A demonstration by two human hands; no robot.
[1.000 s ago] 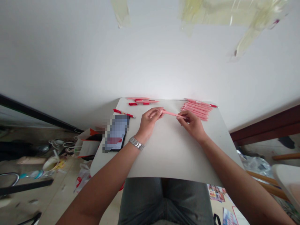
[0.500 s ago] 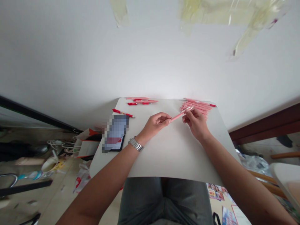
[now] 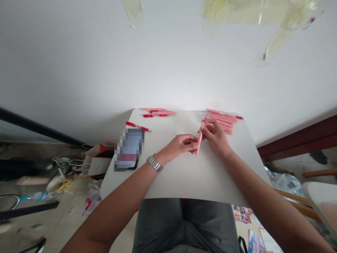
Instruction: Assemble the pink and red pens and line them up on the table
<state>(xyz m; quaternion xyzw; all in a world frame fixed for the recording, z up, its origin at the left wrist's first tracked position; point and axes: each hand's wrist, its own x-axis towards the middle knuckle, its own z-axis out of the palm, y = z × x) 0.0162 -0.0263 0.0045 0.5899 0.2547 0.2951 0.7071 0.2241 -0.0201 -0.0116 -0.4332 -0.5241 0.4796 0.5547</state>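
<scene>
Slim pink stick-shaped plastic-looking pen (image 3: 200, 137), held approx mid-scene, slightly R of ctr; tilted, running near to far w/ far end a bit further R, near end tapering; parts of length covered

A phone (image 3: 129, 147) lies on the white tabletop (image 3: 184, 179), and yellowed tape (image 3: 242, 14) clings to the wall (image 3: 168, 70).

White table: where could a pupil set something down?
Bare: the white table from left hand and right hand to its near edge; the far gap between far-left pens and pink pen pile. Crowded: the far corners; the left side, with smartphone and red pen; and where both hands grip a pink pen.
</scene>
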